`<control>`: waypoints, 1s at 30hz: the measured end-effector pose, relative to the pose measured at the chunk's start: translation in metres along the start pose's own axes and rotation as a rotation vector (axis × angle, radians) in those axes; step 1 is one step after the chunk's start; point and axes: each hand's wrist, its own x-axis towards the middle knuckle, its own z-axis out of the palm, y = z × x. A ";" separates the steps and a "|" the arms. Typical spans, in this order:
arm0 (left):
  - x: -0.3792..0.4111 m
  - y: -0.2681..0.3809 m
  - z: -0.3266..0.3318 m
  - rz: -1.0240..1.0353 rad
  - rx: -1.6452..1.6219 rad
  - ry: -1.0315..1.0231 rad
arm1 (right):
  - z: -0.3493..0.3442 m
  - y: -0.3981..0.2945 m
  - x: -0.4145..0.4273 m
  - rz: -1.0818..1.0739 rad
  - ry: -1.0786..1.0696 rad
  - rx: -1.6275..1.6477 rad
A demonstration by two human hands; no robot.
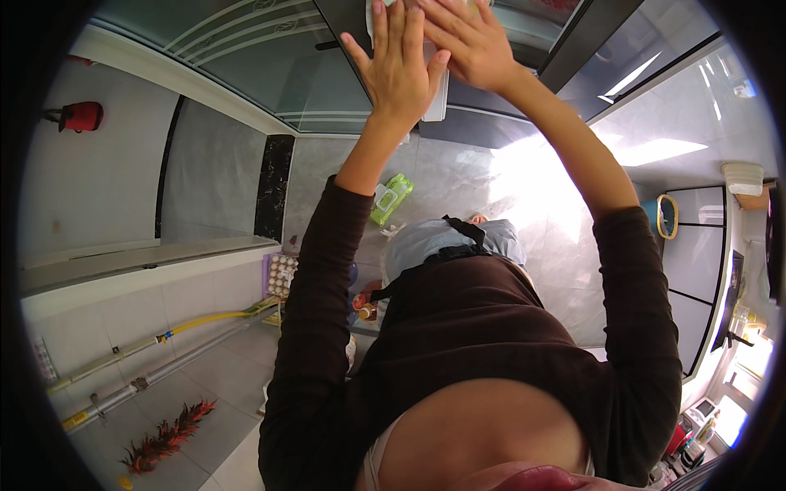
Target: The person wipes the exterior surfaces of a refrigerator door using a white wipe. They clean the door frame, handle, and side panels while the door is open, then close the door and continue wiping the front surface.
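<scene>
At the top of the view my left hand [402,73] is raised with its back to me, its fingers straight and spread, holding nothing. My right hand [470,46] is beside it, fingers stretched toward the upper left and overlapping the left hand's fingertips and thumb in the view. Some fingertips reach the picture's top edge. Behind both hands is a pale, flat-sided object [437,101], mostly hidden; whether the hands touch it I cannot tell. Around it stand a dark-framed appliance or cabinet [491,113] and a glass sliding door with curved lines [245,61].
On the tiled floor lies a green wipes pack [391,199]. A tray of eggs [282,275] and bottles [367,312] are left of my body. Yellow and metal pipes [178,362] run along the wall near a red pepper string [169,437]. A blue bin [666,216] stands right.
</scene>
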 end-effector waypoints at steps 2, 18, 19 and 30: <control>-0.022 -0.001 0.011 -0.024 -0.010 -0.020 | 0.013 -0.009 -0.019 0.033 0.071 0.031; -0.188 -0.001 0.027 -0.228 0.113 -0.640 | 0.076 -0.081 -0.163 0.039 -0.574 0.315; -0.188 0.002 0.025 -0.241 0.121 -0.647 | 0.075 -0.080 -0.162 0.019 -0.580 0.315; -0.087 0.008 -0.001 -0.163 0.221 -0.373 | 0.073 -0.061 -0.088 0.161 -0.094 0.459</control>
